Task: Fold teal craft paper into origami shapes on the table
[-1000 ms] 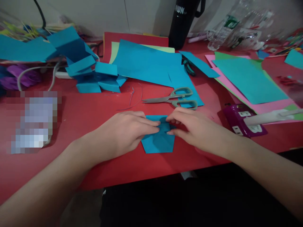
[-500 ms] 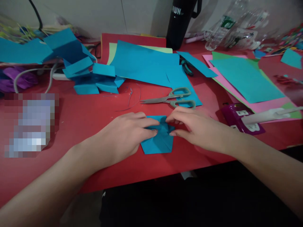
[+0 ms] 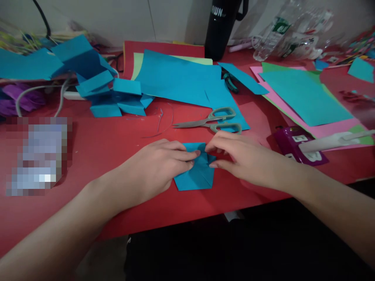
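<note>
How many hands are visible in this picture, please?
2. The left hand lies over the left part of the small folded blue paper; the right hand is at its right edge. Some fingers are partly hidden.

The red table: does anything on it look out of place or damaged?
Nothing looks spilled. Thin strands lie loose near the tips of the scissors, like stray scraps. The large blue sheet behind shows a short dark line, perhaps a cut. The pixelated object at left cannot be judged.

Blk tumbler nr wall, clear btl, purple pwr socket
</note>
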`<action>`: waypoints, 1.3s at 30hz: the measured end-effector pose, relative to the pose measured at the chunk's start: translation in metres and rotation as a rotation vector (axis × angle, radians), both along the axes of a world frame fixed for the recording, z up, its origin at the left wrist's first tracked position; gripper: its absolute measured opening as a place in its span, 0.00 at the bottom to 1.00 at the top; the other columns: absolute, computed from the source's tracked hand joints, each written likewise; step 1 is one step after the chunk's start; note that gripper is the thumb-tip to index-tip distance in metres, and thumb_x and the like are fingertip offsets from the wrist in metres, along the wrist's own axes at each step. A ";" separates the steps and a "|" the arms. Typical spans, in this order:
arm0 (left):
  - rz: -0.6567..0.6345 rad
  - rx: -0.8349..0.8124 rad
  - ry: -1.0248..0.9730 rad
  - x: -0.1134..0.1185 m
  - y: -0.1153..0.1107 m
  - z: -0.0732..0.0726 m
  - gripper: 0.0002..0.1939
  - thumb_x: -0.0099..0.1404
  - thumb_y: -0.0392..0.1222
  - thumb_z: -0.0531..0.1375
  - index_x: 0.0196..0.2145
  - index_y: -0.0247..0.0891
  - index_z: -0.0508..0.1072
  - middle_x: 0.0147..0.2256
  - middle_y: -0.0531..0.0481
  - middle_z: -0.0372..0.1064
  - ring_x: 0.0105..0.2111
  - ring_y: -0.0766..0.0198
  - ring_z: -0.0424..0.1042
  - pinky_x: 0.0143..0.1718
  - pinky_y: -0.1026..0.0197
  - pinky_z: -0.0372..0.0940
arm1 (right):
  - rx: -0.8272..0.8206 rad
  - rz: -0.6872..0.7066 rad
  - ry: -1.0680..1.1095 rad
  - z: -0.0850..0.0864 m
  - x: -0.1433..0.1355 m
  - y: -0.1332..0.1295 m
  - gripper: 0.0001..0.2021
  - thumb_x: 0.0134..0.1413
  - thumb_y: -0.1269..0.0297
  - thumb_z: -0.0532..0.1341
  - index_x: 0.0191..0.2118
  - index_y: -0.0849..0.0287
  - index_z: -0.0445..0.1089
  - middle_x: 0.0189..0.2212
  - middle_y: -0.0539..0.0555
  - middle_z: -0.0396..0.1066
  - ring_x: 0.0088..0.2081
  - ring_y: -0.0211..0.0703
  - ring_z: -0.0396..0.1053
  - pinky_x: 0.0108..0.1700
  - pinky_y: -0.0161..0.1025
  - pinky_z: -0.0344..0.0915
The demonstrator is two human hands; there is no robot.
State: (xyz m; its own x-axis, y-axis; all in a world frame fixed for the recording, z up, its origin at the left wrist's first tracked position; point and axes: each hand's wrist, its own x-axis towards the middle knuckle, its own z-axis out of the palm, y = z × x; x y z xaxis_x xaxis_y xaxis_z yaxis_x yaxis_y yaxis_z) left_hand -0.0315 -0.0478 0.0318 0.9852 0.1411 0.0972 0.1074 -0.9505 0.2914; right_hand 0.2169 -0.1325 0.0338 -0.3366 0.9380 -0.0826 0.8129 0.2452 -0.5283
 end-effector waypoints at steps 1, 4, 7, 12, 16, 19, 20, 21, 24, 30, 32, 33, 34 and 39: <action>-0.009 0.024 0.017 0.000 -0.001 0.000 0.28 0.61 0.23 0.52 0.54 0.43 0.75 0.60 0.51 0.70 0.58 0.51 0.70 0.57 0.45 0.67 | 0.006 0.002 -0.006 0.001 0.000 0.000 0.08 0.60 0.67 0.64 0.45 0.54 0.70 0.45 0.53 0.70 0.45 0.45 0.70 0.42 0.40 0.66; -0.032 0.103 0.062 0.001 -0.004 0.000 0.29 0.62 0.23 0.50 0.56 0.41 0.74 0.61 0.49 0.68 0.59 0.49 0.68 0.56 0.44 0.67 | 0.040 0.037 -0.078 0.005 0.000 -0.003 0.09 0.62 0.68 0.62 0.48 0.55 0.71 0.45 0.55 0.70 0.43 0.45 0.70 0.41 0.41 0.66; -0.032 0.145 0.041 0.001 -0.006 0.001 0.26 0.65 0.24 0.50 0.56 0.39 0.74 0.62 0.47 0.66 0.59 0.48 0.69 0.54 0.45 0.67 | 0.116 0.117 -0.204 0.008 -0.002 -0.011 0.14 0.62 0.70 0.58 0.51 0.57 0.73 0.46 0.59 0.69 0.44 0.49 0.70 0.43 0.45 0.67; -0.029 0.134 0.008 0.000 -0.010 0.000 0.20 0.70 0.30 0.51 0.56 0.35 0.73 0.61 0.43 0.68 0.57 0.48 0.71 0.54 0.45 0.68 | 0.226 0.182 -0.472 0.010 -0.010 -0.024 0.26 0.54 0.77 0.56 0.59 0.61 0.70 0.41 0.62 0.70 0.41 0.54 0.68 0.39 0.47 0.65; 0.035 0.108 -0.017 0.000 -0.012 -0.003 0.19 0.72 0.33 0.52 0.57 0.34 0.73 0.59 0.44 0.71 0.55 0.52 0.73 0.56 0.48 0.67 | 0.263 0.176 -0.590 0.011 -0.015 -0.028 0.27 0.52 0.77 0.56 0.59 0.62 0.70 0.38 0.61 0.70 0.39 0.55 0.68 0.35 0.45 0.61; 0.007 0.154 0.000 0.001 -0.013 -0.002 0.18 0.72 0.32 0.52 0.55 0.33 0.74 0.57 0.44 0.73 0.54 0.51 0.73 0.54 0.48 0.68 | 0.274 0.175 -0.615 0.013 -0.017 -0.029 0.26 0.53 0.77 0.57 0.58 0.62 0.71 0.38 0.60 0.70 0.38 0.53 0.67 0.35 0.44 0.59; -0.007 0.179 0.010 0.001 -0.014 -0.001 0.18 0.71 0.32 0.52 0.55 0.33 0.75 0.56 0.45 0.73 0.53 0.50 0.73 0.52 0.47 0.68 | 0.275 0.174 -0.621 0.013 -0.017 -0.029 0.25 0.53 0.77 0.57 0.58 0.62 0.71 0.37 0.60 0.70 0.38 0.52 0.67 0.35 0.44 0.59; -0.015 0.204 0.023 0.001 -0.015 0.001 0.18 0.71 0.31 0.52 0.54 0.33 0.75 0.56 0.45 0.74 0.53 0.49 0.73 0.50 0.47 0.68 | 0.276 0.174 -0.626 0.014 -0.017 -0.029 0.24 0.54 0.76 0.57 0.57 0.62 0.72 0.37 0.59 0.70 0.38 0.52 0.67 0.35 0.44 0.58; -0.004 0.265 0.059 0.002 -0.016 0.003 0.19 0.70 0.30 0.53 0.54 0.33 0.75 0.56 0.46 0.74 0.47 0.49 0.73 0.43 0.47 0.68 | 0.275 0.180 -0.614 0.018 -0.018 -0.031 0.19 0.55 0.76 0.58 0.52 0.63 0.74 0.36 0.58 0.70 0.37 0.50 0.67 0.36 0.43 0.57; -0.005 0.265 0.065 0.003 -0.016 0.002 0.18 0.72 0.31 0.51 0.52 0.34 0.76 0.54 0.46 0.75 0.42 0.53 0.71 0.41 0.50 0.66 | 0.305 0.186 -0.590 0.021 -0.022 -0.037 0.18 0.56 0.75 0.57 0.51 0.63 0.74 0.34 0.57 0.71 0.35 0.48 0.67 0.37 0.43 0.56; -0.004 0.250 0.064 0.004 -0.016 0.001 0.19 0.72 0.30 0.49 0.52 0.35 0.77 0.55 0.46 0.74 0.43 0.52 0.71 0.42 0.50 0.66 | 0.296 0.182 -0.597 0.020 -0.023 -0.037 0.21 0.56 0.75 0.57 0.55 0.64 0.71 0.36 0.58 0.72 0.36 0.49 0.68 0.37 0.43 0.57; -0.003 0.237 0.062 0.003 -0.015 0.001 0.20 0.72 0.29 0.49 0.52 0.35 0.77 0.56 0.46 0.73 0.44 0.52 0.72 0.43 0.50 0.66 | 0.279 0.181 -0.596 0.018 -0.024 -0.037 0.22 0.56 0.75 0.57 0.57 0.65 0.70 0.37 0.59 0.72 0.36 0.49 0.68 0.38 0.43 0.57; -0.002 0.216 0.058 0.002 -0.014 0.001 0.20 0.71 0.29 0.49 0.53 0.35 0.76 0.57 0.47 0.73 0.45 0.51 0.72 0.44 0.49 0.66 | 0.257 0.181 -0.591 0.017 -0.024 -0.036 0.22 0.56 0.75 0.57 0.57 0.64 0.70 0.38 0.59 0.73 0.37 0.50 0.69 0.38 0.44 0.58; 0.043 0.032 0.081 -0.016 0.005 0.010 0.20 0.68 0.28 0.52 0.46 0.47 0.79 0.52 0.55 0.77 0.46 0.55 0.73 0.49 0.50 0.66 | 0.160 0.186 -0.605 0.012 -0.025 -0.033 0.26 0.55 0.74 0.59 0.60 0.64 0.68 0.40 0.60 0.73 0.39 0.52 0.70 0.39 0.45 0.60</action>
State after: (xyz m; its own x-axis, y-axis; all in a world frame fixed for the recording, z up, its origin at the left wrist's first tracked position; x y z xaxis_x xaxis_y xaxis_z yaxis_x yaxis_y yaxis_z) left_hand -0.0477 -0.0425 0.0414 0.9831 0.1818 0.0220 0.1707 -0.9532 0.2497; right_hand 0.1920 -0.1658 0.0453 -0.4325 0.8850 -0.1725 0.8917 0.4482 0.0635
